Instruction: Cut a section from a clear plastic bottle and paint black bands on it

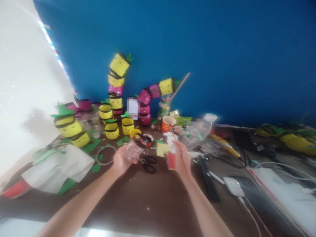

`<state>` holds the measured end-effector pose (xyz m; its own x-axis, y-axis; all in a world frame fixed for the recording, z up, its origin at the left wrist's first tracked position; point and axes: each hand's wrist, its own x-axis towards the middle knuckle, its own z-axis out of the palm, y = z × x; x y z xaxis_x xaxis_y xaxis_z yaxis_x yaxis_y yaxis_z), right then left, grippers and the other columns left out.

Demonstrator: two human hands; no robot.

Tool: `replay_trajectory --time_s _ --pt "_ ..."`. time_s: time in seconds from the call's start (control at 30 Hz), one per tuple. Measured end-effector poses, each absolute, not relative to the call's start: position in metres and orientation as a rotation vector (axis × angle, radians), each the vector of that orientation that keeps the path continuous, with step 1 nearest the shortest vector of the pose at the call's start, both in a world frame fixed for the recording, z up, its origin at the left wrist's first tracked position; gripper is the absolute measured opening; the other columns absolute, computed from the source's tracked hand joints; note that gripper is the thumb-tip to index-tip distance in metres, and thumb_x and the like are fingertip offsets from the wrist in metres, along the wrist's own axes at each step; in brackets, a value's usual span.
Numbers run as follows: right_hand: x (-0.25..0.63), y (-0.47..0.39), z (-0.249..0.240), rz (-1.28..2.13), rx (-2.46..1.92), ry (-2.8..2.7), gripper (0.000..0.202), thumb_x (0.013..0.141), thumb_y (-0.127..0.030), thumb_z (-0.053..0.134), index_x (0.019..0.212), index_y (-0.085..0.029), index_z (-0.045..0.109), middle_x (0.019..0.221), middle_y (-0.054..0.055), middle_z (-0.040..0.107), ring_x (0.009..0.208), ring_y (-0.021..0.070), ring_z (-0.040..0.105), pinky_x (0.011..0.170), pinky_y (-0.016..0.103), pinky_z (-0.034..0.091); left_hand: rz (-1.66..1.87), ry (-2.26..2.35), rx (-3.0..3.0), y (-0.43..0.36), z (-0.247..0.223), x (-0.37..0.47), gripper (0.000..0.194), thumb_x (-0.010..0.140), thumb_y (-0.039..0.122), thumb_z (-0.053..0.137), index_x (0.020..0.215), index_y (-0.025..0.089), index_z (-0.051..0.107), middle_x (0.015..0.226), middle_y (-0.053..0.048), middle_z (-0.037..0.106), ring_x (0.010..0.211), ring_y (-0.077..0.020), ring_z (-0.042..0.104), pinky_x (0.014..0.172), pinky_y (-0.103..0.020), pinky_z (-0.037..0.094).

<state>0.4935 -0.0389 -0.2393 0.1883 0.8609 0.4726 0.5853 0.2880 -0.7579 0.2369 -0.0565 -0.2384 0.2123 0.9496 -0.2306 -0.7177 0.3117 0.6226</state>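
Observation:
My left hand (120, 161) is wrapped round a clear plastic cup-shaped piece (132, 151) with a black band at its rim, tilted to the right. My right hand (182, 159) is closed on a slim reddish stick (173, 133), perhaps a paintbrush. Its upper end is at the near side of a red-orange cup (166, 125); blur hides whether they touch. Between my hands lie black-handled scissors (149, 164). Beside my right hand are a red card (171, 161) and pale yellow paper (162, 149).
Yellow and magenta decorated cups are joined in curved columns, one tall yellow-topped (119, 65). White cloth-like sheet (64, 168) and green scraps (67, 185) lie left. A clear bottle (201, 126), black strip (208, 179), white charger (234, 187) and cables are right. A blue wall (222, 59) stands behind.

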Motion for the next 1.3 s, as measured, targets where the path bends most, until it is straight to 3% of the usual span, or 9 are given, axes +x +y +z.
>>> replay_trajectory --time_s 0.37,0.6,0.87,1.13,1.3 --pt "0.491 -0.047 -0.232 0.261 -1.283 -1.522 0.028 0.090 -0.033 0.042 0.105 -0.023 0.064 0.106 0.007 0.070 0.098 0.0211 0.066 0.082 0.034 0.052 1.233 0.665 0.421 -0.056 -0.237 0.237 0.039 0.073 0.043 0.053 0.091 0.010 0.064 0.070 -0.010 0.067 0.051 -0.0209 0.060 0.039 -0.027 0.038" --pt "0.484 -0.057 -0.224 0.257 -1.195 -1.511 0.020 0.089 -0.033 0.047 0.090 -0.022 0.064 0.084 0.006 0.073 0.082 0.0218 0.069 0.079 0.039 0.053 1.302 0.633 0.390 -0.055 -0.238 0.232 0.037 0.075 0.046 0.056 0.091 0.013 0.063 0.069 -0.006 0.066 0.053 -0.0154 0.059 0.040 -0.021 0.037" --pt "0.474 -0.039 -0.204 0.410 -1.192 -1.688 0.021 0.084 -0.035 0.051 0.082 -0.023 0.068 0.074 0.004 0.073 0.072 0.0210 0.069 0.063 0.032 0.054 1.414 0.667 0.331 -0.054 -0.232 0.235 0.034 0.075 0.047 0.052 0.087 0.016 0.060 0.066 -0.003 0.062 0.046 -0.0119 0.054 0.031 -0.017 0.027" --pt "0.454 -0.016 -0.204 0.503 -1.221 -1.862 0.017 0.080 -0.027 0.049 0.080 -0.022 0.065 0.072 0.001 0.073 0.071 0.0197 0.068 0.067 0.032 0.052 1.430 0.650 0.290 -0.051 -0.233 0.235 0.029 0.076 0.045 0.049 0.079 0.017 0.056 0.057 0.000 0.054 0.041 -0.0122 0.049 0.030 -0.017 0.023" --pt "0.451 -0.012 -0.207 0.498 -1.237 -1.877 0.015 0.078 -0.026 0.049 0.075 -0.022 0.064 0.072 0.001 0.072 0.070 0.0195 0.066 0.067 0.033 0.050 1.412 0.610 0.250 -0.050 -0.232 0.234 0.027 0.075 0.043 0.050 0.080 0.017 0.057 0.060 -0.001 0.058 0.041 -0.0123 0.050 0.029 -0.017 0.023"
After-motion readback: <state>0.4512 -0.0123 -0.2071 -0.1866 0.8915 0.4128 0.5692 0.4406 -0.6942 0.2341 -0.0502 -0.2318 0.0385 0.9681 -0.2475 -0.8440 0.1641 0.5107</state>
